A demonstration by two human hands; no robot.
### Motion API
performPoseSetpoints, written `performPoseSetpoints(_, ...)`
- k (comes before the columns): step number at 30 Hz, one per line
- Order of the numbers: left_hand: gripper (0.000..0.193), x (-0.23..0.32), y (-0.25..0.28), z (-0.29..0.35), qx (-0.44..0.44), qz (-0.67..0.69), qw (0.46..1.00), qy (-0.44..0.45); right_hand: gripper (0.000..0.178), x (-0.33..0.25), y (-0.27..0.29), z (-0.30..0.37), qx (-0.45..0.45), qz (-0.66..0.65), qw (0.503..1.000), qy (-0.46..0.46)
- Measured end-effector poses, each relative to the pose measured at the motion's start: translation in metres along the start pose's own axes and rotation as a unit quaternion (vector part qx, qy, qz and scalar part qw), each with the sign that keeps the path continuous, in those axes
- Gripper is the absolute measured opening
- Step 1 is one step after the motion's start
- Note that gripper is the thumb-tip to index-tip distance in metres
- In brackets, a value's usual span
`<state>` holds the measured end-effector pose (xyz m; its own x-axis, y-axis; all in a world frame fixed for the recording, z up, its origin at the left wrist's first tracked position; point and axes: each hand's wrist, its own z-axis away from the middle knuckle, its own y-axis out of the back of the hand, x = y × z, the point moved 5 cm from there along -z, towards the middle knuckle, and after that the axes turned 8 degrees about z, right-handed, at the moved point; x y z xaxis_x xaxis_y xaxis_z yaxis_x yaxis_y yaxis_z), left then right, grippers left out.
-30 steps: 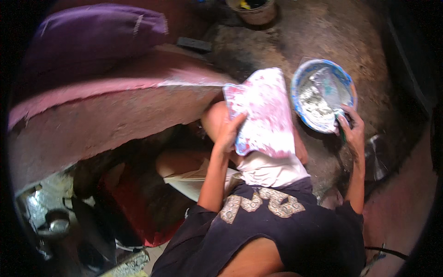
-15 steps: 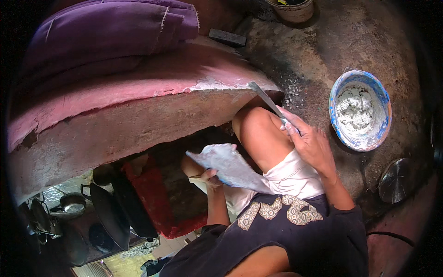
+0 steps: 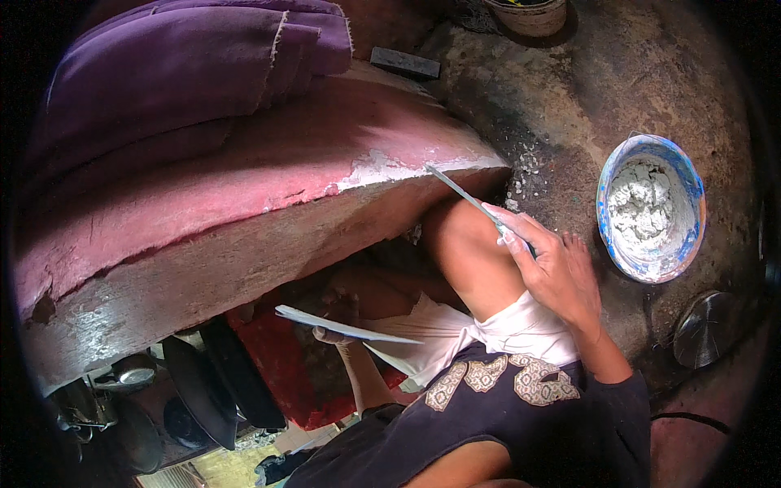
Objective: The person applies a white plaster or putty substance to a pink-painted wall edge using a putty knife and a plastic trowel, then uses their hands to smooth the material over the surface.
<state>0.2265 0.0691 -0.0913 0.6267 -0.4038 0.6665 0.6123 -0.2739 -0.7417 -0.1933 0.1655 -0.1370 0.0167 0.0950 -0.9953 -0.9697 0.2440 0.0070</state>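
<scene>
In my right hand is a narrow flat-bladed scraper, gripped with the fingers closed round its near end. The blade's tip meets the whitish patch along the edge of the pink ledge; whether it presses there I cannot tell. My left hand, lower and partly in shadow, holds a thin greyish-white sheet, seen nearly edge-on. To the right stands a blue-and-white bucket, holding lumpy white paste.
Purple cloth covers the ledge's far left. A grey block lies behind the ledge, and a pot stands at the far edge. A round metal lid is at right. Dark pans sit at lower left; white crumbs dot the floor.
The sheet in my left hand has tilted from face-up to nearly edge-on and moved left. The scraper's tip has shifted left and down along the ledge's edge. The view has moved slightly.
</scene>
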Motion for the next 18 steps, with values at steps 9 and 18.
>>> performPoseSetpoints(9,0.032,-0.001,-0.001,0.001,-0.005,-0.018,1.000,-0.015,0.037,-0.010,0.005,-0.004,-0.021,0.011,1.000,-0.014)
performPoseSetpoints(18,0.050,-0.010,-0.011,-0.007,-0.025,0.044,0.999,0.004,0.037,-0.009,0.008,-0.012,0.016,0.031,0.999,0.014)
